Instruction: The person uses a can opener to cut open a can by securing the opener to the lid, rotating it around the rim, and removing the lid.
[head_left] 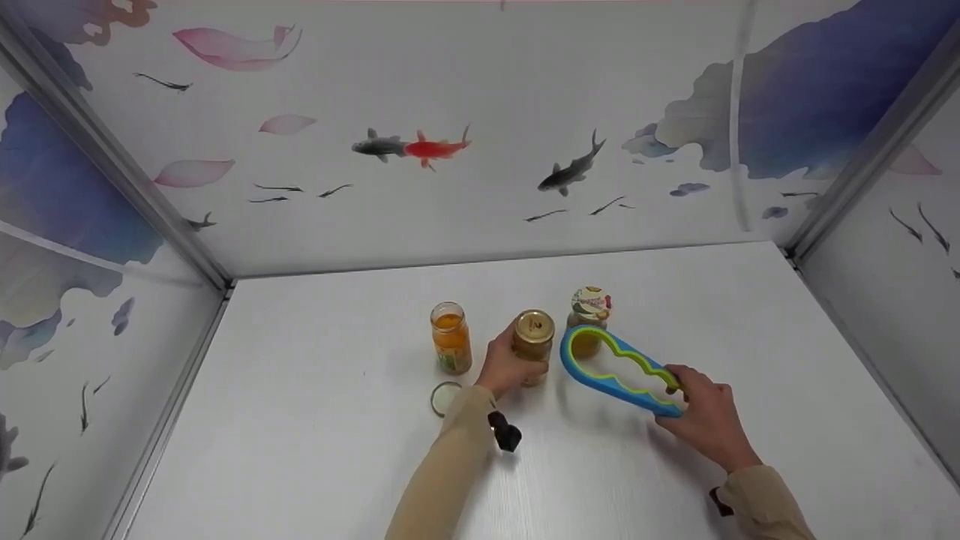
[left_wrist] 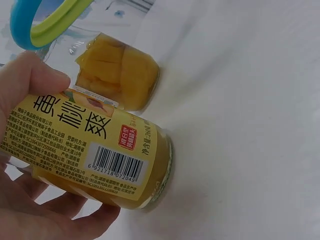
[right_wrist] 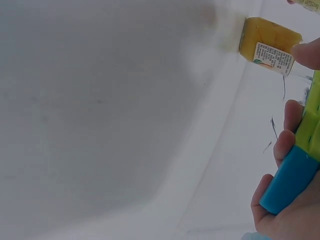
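Observation:
My left hand (head_left: pixel 504 366) grips a glass jar (head_left: pixel 533 343) with a gold lid, fingers curled round its side. A yellow label with a barcode covers this jar (left_wrist: pixel 115 145) in the left wrist view. In my right hand (head_left: pixel 709 416) is a blue and green jar opener (head_left: pixel 616 385), held by its handle end. Its wide loop hangs just right of the gripped jar, in front of a second jar (head_left: pixel 592 302) with a patterned lid. Yellow fruit pieces (left_wrist: pixel 120 72) show through that second jar's glass. The opener's blue handle (right_wrist: pixel 290 182) lies across my right palm.
A lidless jar (head_left: pixel 451 341) of orange contents stands left of my left hand. Near it a round lid (head_left: pixel 444 399) lies on the white table (head_left: pixel 300 420), partly hidden by my sleeve. Printed panels (head_left: pixel 495 90) wall the table at the back and sides.

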